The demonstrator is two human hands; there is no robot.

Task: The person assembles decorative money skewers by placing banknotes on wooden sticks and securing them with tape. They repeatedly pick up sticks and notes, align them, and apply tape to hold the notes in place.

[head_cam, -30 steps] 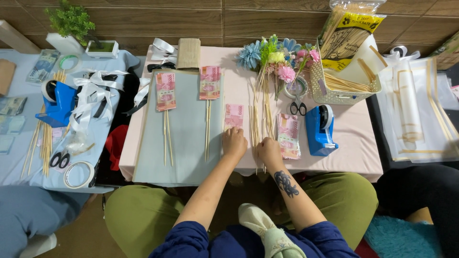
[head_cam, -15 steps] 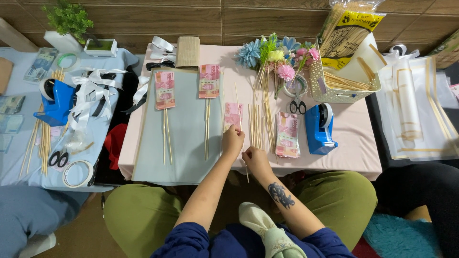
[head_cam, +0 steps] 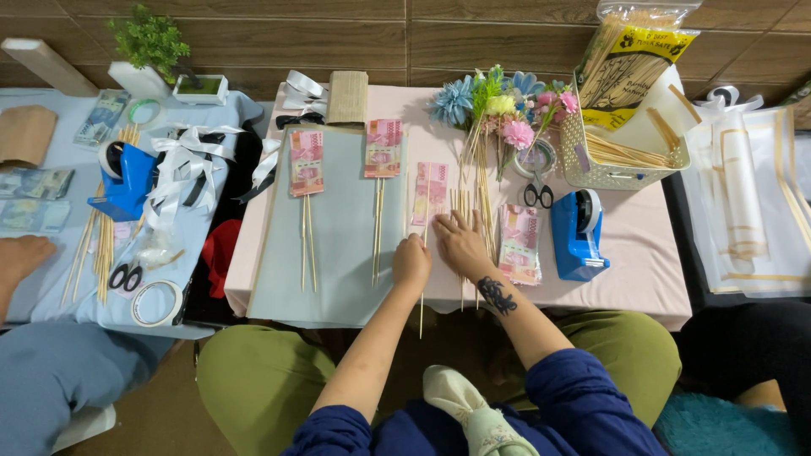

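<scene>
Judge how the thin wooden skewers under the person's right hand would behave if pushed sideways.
The wooden skewers look round and thin, so they would probably roll or scatter. They seem light yet stiff, and might snap if bent. The right hand lies flat across them.

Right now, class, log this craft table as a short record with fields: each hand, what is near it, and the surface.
left hand: fist on a thin skewer, beside a pink note
right hand: flat on loose sticks
near right: note stack, blue tape dispenser, scissors
surface: grey sheet on pink table
</scene>
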